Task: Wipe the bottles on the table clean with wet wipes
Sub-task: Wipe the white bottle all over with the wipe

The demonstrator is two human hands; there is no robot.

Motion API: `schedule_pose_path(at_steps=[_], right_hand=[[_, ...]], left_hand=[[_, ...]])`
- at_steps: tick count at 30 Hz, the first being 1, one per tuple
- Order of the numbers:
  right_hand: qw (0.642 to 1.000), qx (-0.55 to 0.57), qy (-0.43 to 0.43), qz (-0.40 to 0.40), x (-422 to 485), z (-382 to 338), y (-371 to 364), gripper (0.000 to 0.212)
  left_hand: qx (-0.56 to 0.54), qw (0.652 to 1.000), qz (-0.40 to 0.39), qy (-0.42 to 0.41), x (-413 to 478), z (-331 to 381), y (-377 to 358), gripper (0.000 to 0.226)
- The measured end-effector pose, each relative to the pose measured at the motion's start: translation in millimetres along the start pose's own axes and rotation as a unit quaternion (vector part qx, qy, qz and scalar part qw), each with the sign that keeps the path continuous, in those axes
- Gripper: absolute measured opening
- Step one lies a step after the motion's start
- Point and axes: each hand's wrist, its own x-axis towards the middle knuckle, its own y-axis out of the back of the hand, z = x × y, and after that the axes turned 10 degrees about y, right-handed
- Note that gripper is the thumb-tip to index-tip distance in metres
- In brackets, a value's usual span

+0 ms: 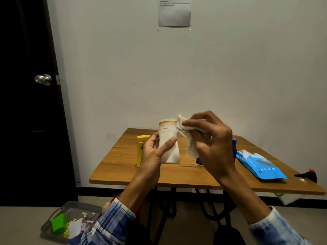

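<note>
White bottle (169, 144) upright in left hand (154, 152) above tabletop (123, 174); right hand (214, 144) pinches wipe (187, 137) against its cap. Yellow bottle (141, 149) stands behind.

White bottle (169, 144) with a gold band under its cap is being held upright, lifted clear above the tabletop (123, 167), roughly over its middle. It's tapering wider toward the base. Wet wipe (187, 137), white and crumpled, is pressing against the bottle's upper right side by the cap, with a loose tail hanging down beside the body. Yellow bottle (141, 149) is standing upright on the tabletop just left of the white one, partly hidden, with a dark mark on its label. Blue wipes pack (260, 165) is lying flat on the tabletop, well right of the white bottle, flap end pointing away from the near edge.
</note>
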Motion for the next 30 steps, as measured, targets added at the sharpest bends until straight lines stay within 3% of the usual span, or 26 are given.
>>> schedule_pose_path(at_steps=[4, 8, 11, 13, 16, 18, 23, 27, 30], right_hand=[[0.993, -0.08, 0.064, -0.062, 2.0, 4.0, -21.9, 0.019], [0.983, -0.111, 0.052, -0.136, -16.7, 9.6, -34.6, 0.032], [0.96, -0.1, 0.116, -0.235, -26.1, 10.4, -25.9, 0.031], [0.961, -0.078, 0.125, -0.234, -21.7, 13.2, -19.3, 0.019], [0.985, -0.084, 0.065, -0.139, -8.4, 19.3, -17.5, 0.017], [0.984, -0.106, 0.059, -0.129, -4.8, 17.6, -24.7, 0.021], [0.949, -0.137, 0.155, -0.24, -25.3, 14.4, -34.5, 0.035], [0.935, -0.109, 0.188, -0.28, -36.0, 22.3, -28.5, 0.035], [0.92, -0.08, 0.201, -0.326, -42.5, 24.7, -18.5, 0.026]], left_hand=[[0.005, 0.999, -0.039, -0.035, -2.6, -1.1, -7.4, 0.042], [-0.062, 0.997, -0.042, 0.004, -5.1, -0.7, -4.1, 0.038], [-0.075, 0.997, -0.018, 0.024, -5.5, -3.1, -1.1, 0.041], [-0.052, 0.998, -0.009, 0.029, -4.6, -5.1, -2.4, 0.043], [-0.006, 1.0, -0.018, 0.022, -1.7, -10.8, -6.7, 0.043], [-0.006, 1.0, -0.021, 0.018, -2.3, -11.2, -8.2, 0.043], [-0.055, 0.997, -0.029, 0.046, -3.4, -10.1, -1.8, 0.043], [-0.102, 0.988, -0.048, 0.102, -2.7, -14.0, -0.5, 0.041], [-0.068, 0.99, -0.055, 0.11, 0.6, -18.5, 0.4, 0.046]])
